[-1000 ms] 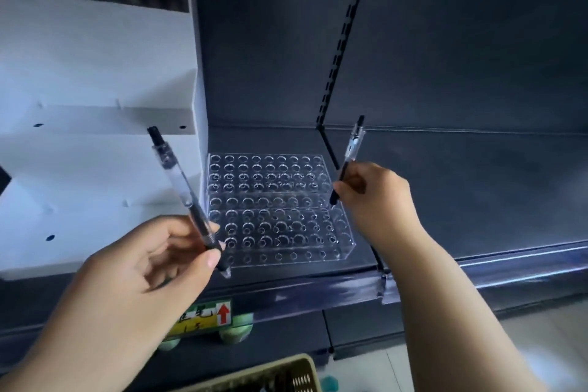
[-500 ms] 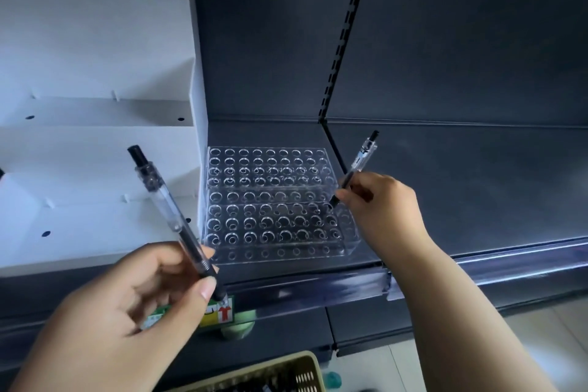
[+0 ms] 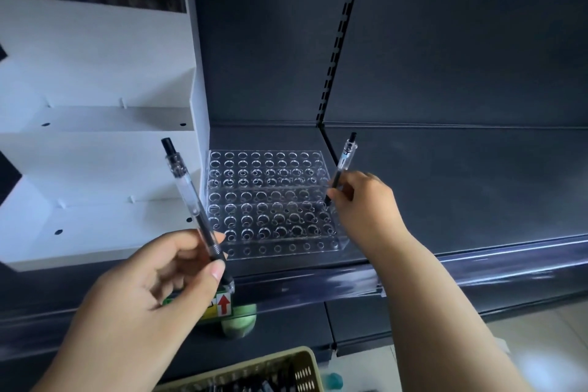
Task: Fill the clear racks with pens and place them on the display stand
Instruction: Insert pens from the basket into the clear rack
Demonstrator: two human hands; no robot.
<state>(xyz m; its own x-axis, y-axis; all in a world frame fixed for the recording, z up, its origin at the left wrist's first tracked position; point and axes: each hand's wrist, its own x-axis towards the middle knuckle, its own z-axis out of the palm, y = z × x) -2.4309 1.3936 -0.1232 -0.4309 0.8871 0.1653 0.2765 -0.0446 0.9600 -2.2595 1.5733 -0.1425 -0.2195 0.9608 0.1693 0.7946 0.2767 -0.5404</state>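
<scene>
A clear plastic rack with rows of round holes (image 3: 270,200) sits on a dark metal shelf (image 3: 461,188), just beside the side wall of a white stepped display stand (image 3: 95,143) on its left. No pen stands in any of the rack's holes. The left hand (image 3: 149,289) pinches a clear-barrelled pen with a black clicker (image 3: 191,200) by its dark grip, thumb and curled fingers closed round the lower end; the pen leans up and to the left, its clicker end up in front of the white stand. The right hand (image 3: 366,204) hovers at the rack's right edge and holds a second clear pen with a black top (image 3: 342,165) between thumb and curled fingers, the pen tilted with its tip pointing down toward the holes at the rack's right side; whether the tip touches the rack cannot be told. Below the shelf edge, a green and yellow label with a red arrow (image 3: 222,304) shows, and the rim of a beige perforated plastic basket (image 3: 305,366) sits at the bottom.
</scene>
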